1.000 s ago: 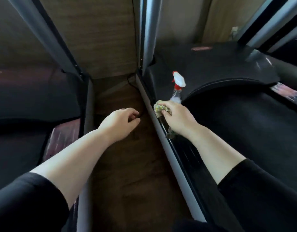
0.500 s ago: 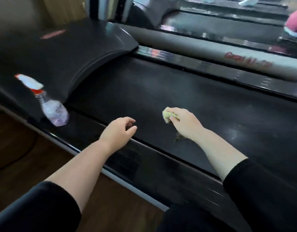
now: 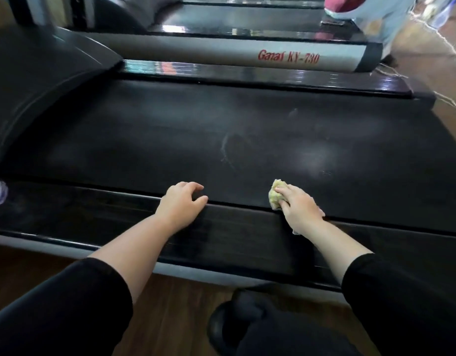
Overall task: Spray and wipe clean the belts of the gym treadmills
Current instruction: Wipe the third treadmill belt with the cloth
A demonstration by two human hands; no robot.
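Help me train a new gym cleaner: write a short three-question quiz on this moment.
1. Which hand grips the yellow cloth?
2. True or false: the left hand holds the spray bottle.
3. The cloth lies on: A) the belt, near its front edge; B) the motor cover; C) the floor.
Key: 1 the right hand; 2 false; 3 A.
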